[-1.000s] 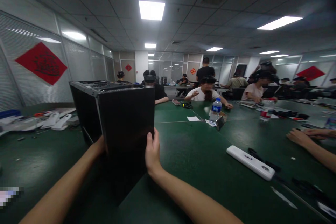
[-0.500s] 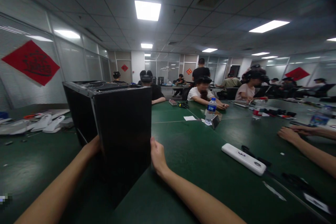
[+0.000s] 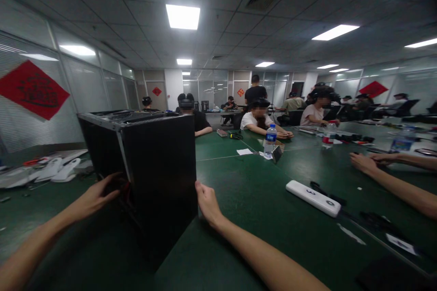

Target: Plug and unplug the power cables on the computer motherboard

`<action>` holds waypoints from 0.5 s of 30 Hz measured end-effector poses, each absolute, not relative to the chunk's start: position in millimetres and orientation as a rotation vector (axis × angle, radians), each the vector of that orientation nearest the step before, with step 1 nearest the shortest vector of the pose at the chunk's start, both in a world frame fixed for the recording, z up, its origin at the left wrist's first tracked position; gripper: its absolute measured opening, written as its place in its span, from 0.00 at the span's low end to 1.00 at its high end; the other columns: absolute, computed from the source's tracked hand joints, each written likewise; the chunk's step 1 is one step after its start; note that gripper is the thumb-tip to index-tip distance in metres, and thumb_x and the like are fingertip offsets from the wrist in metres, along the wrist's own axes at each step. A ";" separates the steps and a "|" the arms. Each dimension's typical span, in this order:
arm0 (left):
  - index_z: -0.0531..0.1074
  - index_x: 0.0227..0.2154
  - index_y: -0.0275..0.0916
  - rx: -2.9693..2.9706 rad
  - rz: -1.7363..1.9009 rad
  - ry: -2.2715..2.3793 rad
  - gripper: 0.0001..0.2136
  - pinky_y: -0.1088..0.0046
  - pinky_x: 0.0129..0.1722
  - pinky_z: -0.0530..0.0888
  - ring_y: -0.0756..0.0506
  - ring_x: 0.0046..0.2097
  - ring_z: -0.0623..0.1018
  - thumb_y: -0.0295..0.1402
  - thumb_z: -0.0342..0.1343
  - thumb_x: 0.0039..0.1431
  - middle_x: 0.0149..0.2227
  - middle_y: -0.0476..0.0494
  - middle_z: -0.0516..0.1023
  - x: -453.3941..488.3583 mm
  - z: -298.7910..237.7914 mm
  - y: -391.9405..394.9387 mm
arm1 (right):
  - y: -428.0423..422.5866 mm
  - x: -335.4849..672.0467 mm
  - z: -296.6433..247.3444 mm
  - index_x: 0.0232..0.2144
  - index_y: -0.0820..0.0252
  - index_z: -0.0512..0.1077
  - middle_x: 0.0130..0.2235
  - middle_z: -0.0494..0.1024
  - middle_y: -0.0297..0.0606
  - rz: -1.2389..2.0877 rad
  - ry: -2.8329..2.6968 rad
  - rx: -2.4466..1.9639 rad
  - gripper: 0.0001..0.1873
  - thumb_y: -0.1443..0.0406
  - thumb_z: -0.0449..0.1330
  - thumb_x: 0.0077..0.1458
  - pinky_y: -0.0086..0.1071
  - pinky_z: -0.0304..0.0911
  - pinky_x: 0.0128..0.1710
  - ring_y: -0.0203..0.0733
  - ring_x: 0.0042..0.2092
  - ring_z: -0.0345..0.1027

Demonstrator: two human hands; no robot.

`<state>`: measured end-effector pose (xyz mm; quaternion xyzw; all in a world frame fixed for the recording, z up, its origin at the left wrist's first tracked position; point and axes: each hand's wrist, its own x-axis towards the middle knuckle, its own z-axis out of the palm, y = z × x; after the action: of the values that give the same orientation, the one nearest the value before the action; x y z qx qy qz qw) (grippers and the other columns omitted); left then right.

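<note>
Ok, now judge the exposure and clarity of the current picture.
Head view: the nearest ceiling lamp is blown out to white; head view: the black case loses most detail in shadow; head view: the dim opening hides what the left hand's fingertips touch.

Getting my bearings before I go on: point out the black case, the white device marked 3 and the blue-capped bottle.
Black case (image 3: pixel 157 179): head view, on its broad side panel.
White device (image 3: pixel 313 198): head view, middle of its top face.
Blue-capped bottle (image 3: pixel 271 138): head view, on its label.
</note>
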<state>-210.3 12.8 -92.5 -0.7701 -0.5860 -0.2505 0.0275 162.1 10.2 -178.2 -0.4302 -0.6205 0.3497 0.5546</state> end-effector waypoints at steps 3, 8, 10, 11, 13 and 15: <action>0.69 0.49 0.45 -2.362 -0.560 -1.589 0.33 0.51 0.53 0.70 0.35 0.53 0.76 0.63 0.51 0.49 0.52 0.45 0.79 -235.4 -104.1 14.5 | 11.9 164.3 -178.8 0.21 0.58 0.58 0.22 0.56 0.30 0.864 -1.483 -1.027 0.32 0.39 0.42 0.60 0.29 0.47 0.28 0.35 0.27 0.50; 0.70 0.44 0.45 -2.291 -0.500 -1.480 0.22 0.50 0.55 0.69 0.36 0.51 0.77 0.55 0.51 0.56 0.48 0.45 0.81 -239.1 -114.3 23.8 | 19.5 162.2 -183.7 0.21 0.58 0.60 0.22 0.57 0.29 0.920 -1.441 -1.042 0.34 0.35 0.44 0.55 0.29 0.47 0.28 0.35 0.27 0.50; 0.69 0.46 0.44 -2.291 -0.495 -1.466 0.20 0.49 0.57 0.67 0.35 0.52 0.77 0.51 0.52 0.56 0.48 0.43 0.80 -236.9 -116.5 25.4 | 23.4 163.0 -186.4 0.21 0.59 0.61 0.22 0.57 0.28 0.953 -1.416 -1.030 0.35 0.34 0.45 0.53 0.29 0.47 0.28 0.34 0.27 0.49; 0.68 0.47 0.43 -2.290 -0.505 -1.464 0.20 0.49 0.58 0.66 0.35 0.52 0.76 0.50 0.53 0.57 0.49 0.42 0.80 -235.3 -117.2 25.1 | 25.8 164.3 -187.7 0.21 0.58 0.60 0.22 0.56 0.28 0.964 -1.409 -1.022 0.36 0.33 0.45 0.52 0.29 0.47 0.27 0.34 0.26 0.48; 0.65 0.51 0.44 -2.291 -0.533 -1.473 0.22 0.50 0.58 0.65 0.35 0.54 0.75 0.48 0.54 0.57 0.52 0.42 0.78 -229.7 -118.3 22.1 | 31.9 169.2 -190.2 0.20 0.58 0.59 0.21 0.54 0.27 0.971 -1.397 -1.006 0.37 0.31 0.46 0.49 0.29 0.45 0.26 0.33 0.26 0.47; 0.63 0.53 0.42 -2.273 -0.555 -1.516 0.26 0.53 0.56 0.68 0.34 0.54 0.75 0.49 0.56 0.55 0.53 0.39 0.76 -218.9 -119.0 16.8 | 40.3 176.5 -192.3 0.19 0.58 0.58 0.20 0.54 0.27 0.970 -1.368 -0.995 0.37 0.30 0.47 0.47 0.29 0.45 0.25 0.33 0.25 0.46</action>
<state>-218.9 16.8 -119.0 -0.8026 -0.5352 -0.1960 0.1759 176.5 40.3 -192.3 -0.4222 -0.5806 0.4119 0.5612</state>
